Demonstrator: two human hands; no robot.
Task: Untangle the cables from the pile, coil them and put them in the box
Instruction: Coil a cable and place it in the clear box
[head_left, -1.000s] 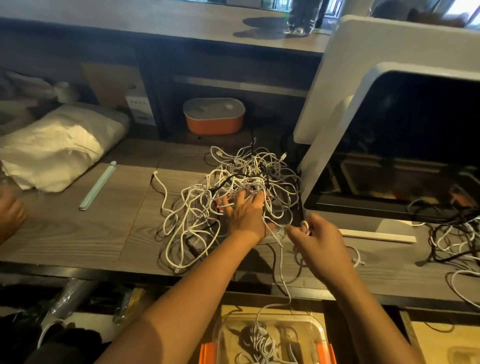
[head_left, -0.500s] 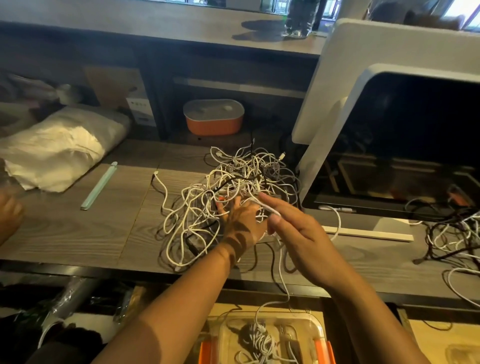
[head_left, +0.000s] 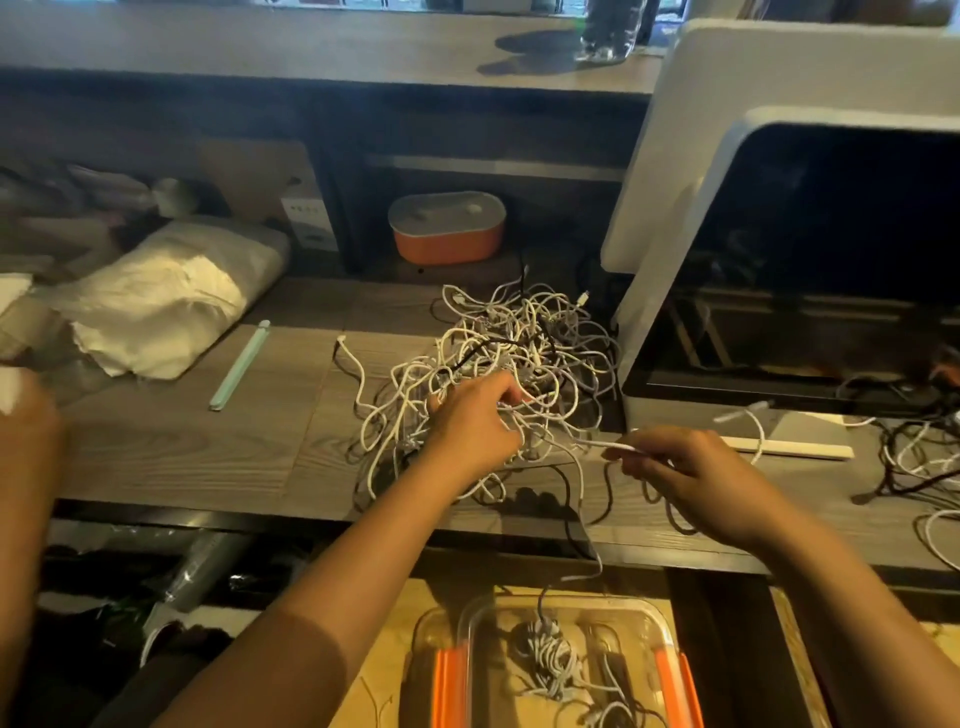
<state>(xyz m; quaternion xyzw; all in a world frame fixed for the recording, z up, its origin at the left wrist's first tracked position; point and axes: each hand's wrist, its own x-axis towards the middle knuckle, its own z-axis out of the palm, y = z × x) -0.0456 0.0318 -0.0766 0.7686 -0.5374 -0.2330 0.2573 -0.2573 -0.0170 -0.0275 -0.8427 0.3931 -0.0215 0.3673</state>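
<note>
White cable (head_left: 597, 443) is stretching from the pile (head_left: 524, 348) on the tabletop (head_left: 182, 457): your right grip (head_left: 691, 467) is pinching it, your left grip (head_left: 470, 423) is clutching the tangle. Try pulling slowly, loosening snags, before coiling into the box (head_left: 652, 613).

1. I see the left hand (head_left: 475, 423) curled into the cable pile (head_left: 524, 343), gripping some of its strands.
2. Just right of it, the right hand (head_left: 691, 478) pinches one white cable (head_left: 597, 442) that runs back toward the pile.
3. Below both hands, the clear box (head_left: 613, 603) holds a coiled cable (head_left: 545, 654).
</note>
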